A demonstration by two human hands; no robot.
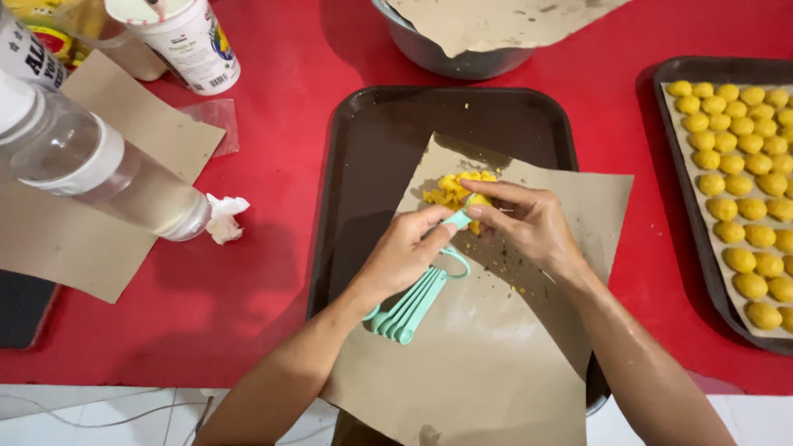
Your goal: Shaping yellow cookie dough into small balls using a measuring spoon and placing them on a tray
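Note:
My left hand (402, 252) grips a set of mint-green measuring spoons (415, 301) joined on a ring, with one spoon raised toward a small heap of yellow dough (448, 190). My right hand (529, 221) pinches a bit of the yellow dough at that spoon's bowl. Both hands work over a sheet of brown paper (496, 355) that lies on a dark brown tray (372, 140). Crumbs of dough are scattered on the paper under my right hand.
A second tray (686, 190) at the right holds rows of several yellow dough balls on paper. A metal bowl (446, 58) covered with brown paper stands behind. At the left lie a clear plastic bottle (107, 173), a white tub (194, 41), crumpled tissue (223, 216) and more brown paper on the red table.

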